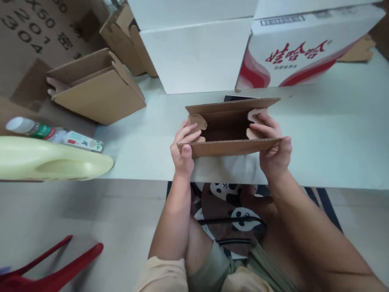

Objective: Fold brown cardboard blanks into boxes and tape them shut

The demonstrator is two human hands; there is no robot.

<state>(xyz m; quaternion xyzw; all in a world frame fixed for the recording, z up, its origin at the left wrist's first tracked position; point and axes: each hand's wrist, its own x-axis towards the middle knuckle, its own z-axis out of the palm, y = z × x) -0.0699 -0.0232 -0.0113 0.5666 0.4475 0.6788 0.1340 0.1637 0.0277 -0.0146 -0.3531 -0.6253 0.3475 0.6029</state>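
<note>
A small brown cardboard box (227,148) stands open at the top in front of me, near the table's front edge. My left hand (184,148) grips its left end, thumb on the near wall and fingers over the side flaps. At the right end, my right hand (275,148) holds it the same way, with its thumb at the near corner and fingers on the flaps. Small rounded flaps fold inward at both ends. The inside is dark and its bottom cannot be made out. Just behind the box, a flat dark object (238,98) is partly hidden.
More open cardboard boxes (103,97) stand at the left back. White cartons (197,56) and a red-marked carton (294,61) line the rear. A bottle (39,129), a small printed pack (83,141) and a pale yellow object (57,158) lie left. The table (328,134) is pale.
</note>
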